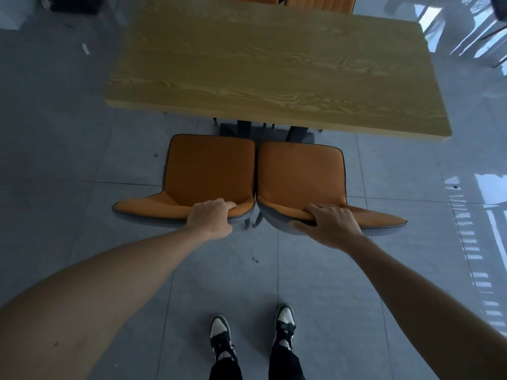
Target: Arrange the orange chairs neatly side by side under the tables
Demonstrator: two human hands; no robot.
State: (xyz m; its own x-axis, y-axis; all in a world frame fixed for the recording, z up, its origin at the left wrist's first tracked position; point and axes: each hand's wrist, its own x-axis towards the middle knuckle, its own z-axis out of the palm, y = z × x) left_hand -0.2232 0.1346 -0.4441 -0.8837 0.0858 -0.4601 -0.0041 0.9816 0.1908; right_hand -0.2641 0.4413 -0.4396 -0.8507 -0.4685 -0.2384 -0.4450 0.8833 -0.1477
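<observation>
The left hand [212,216] is clenched over the top edge of the backrest of the left chair [210,174], with the fingers curled to the front side. Just beside it, the right hand [327,222] grasps the backrest top of the right chair [300,178], fingers over the orange side and thumb on the grey back.

Both chairs have orange seats with dark piping and a grey outer shell. They stand side by side on the grey tiled floor [68,165], their inner edges touching or almost touching; I cannot tell which. Both face the wooden surface [260,64].

The front edges of the seats lie just at the near edge of the surface, so most of each seat is in the open. Dark legs of the surface are seen behind the seats. The floor is free to the left and right of the chairs. The person's two shoes [220,335] stand well behind the chairs.
</observation>
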